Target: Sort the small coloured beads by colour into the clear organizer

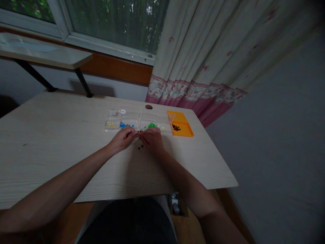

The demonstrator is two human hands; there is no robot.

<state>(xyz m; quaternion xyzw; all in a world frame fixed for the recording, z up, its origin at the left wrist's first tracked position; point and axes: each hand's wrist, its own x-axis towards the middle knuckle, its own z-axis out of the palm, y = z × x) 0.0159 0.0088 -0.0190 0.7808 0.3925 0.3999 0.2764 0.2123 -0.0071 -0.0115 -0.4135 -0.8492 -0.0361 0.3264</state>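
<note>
My left hand point(124, 138) and my right hand point(152, 138) meet fingertip to fingertip over the table, both closed in a pinch. What they hold between them is too small to make out. Just behind them lies a clear plastic compartment box point(139, 117) with small yellow pieces point(111, 124), blue pieces point(124, 125) and green pieces point(151, 125) in separate compartments. Dark brown pieces point(176, 127) lie in an orange tray point(185, 124) at the right. A few small dark pieces point(140, 147) rest on the tabletop below my fingers, and more show between my hands.
The pale wooden table point(63, 142) has its right edge near the wall. A round dark cable hole cover point(148, 107) sits at the back. At the far left a raised shelf point(45, 51) stands on black legs. A curtain point(193, 67) hangs behind the table.
</note>
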